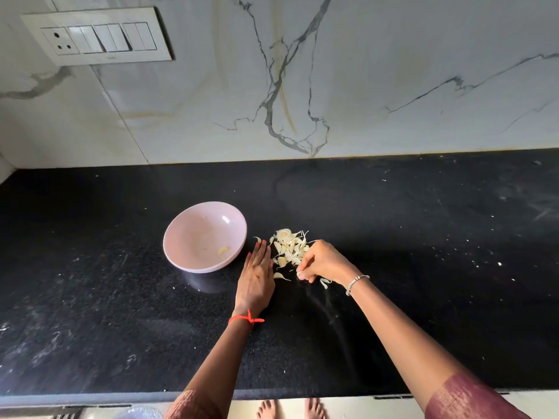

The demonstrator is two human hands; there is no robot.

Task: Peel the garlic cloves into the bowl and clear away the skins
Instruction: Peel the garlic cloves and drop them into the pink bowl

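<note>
— Judging left to right, which step is in hand?
— Peeling is thought barely begun: one pale peeled clove (223, 251) is seen in the round pink bowl (193, 225). The left hand (257, 273) is laid flat on the black stone table (90, 267), fingers straight, nothing gripped, just beside the heap of whitish garlic cloves and papery skins (289, 246).
— And the right hand (325, 263)?
— A small white piece (300, 275) is pinched in its curled fingers; clove or skin cannot be told. Next, stripping is called for.
</note>
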